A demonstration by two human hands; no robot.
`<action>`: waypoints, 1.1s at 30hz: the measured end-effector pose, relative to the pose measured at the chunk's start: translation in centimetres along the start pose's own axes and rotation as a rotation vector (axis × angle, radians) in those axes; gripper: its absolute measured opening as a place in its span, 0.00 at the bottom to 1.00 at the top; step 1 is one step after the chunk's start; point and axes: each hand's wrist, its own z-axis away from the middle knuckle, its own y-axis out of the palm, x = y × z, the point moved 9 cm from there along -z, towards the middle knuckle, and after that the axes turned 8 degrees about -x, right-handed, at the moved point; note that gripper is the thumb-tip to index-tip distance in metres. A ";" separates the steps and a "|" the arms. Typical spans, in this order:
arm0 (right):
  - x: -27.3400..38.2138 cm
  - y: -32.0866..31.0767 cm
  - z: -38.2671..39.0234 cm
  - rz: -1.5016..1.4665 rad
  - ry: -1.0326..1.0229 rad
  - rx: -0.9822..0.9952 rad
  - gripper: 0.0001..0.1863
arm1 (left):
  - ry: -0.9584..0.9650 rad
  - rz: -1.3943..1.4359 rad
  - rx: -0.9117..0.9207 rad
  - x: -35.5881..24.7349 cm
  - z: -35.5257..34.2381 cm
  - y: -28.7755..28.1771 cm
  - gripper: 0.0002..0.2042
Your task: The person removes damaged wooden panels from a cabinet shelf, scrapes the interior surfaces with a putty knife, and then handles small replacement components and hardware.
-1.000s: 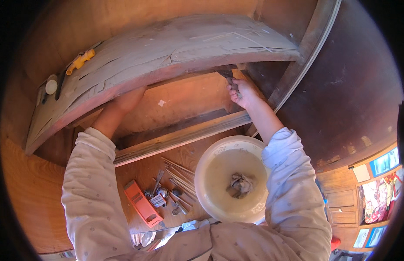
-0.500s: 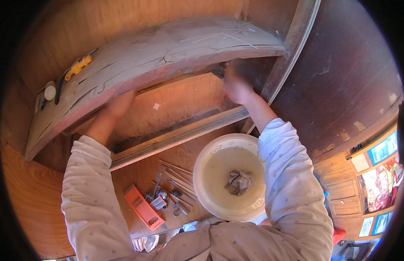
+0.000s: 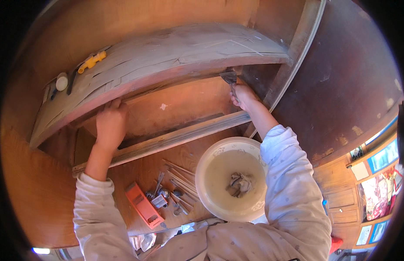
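Note:
My right hand grips a putty knife by its handle. The dark, flared blade points up under the right end of a worn wooden shelf, inside the cabinet. Close below the shelf's front edge, toward its left end, is my left hand, closed with the fingers bent. Its fingertips face the shelf's underside, and what they hold, if anything, is hidden. Behind both hands stands an orange-brown back panel with a small pale patch.
A lower wooden rail crosses below my hands. A basin holds cloudy water and a wet rag. Beside it lie thin sticks, an orange grater and small tools. A yellow plastic fitting rests on the shelf.
My left hand has come down and out from behind the shelf's front edge. My right hand has lowered slightly, and the putty knife now shows clearly. The view has shifted a little.

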 end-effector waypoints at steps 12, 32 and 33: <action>-1.6 6.7 1.1 0.178 -0.089 0.233 0.12 | -0.469 -0.077 0.084 -2.1 20.4 -12.8 0.05; -2.1 9.0 17.8 -0.162 -0.035 0.605 0.04 | -1.619 0.224 1.073 -26.4 72.6 -18.8 0.05; -2.8 8.8 18.1 -0.147 -0.019 0.617 0.04 | -1.549 0.255 1.051 -25.0 69.8 -17.8 0.05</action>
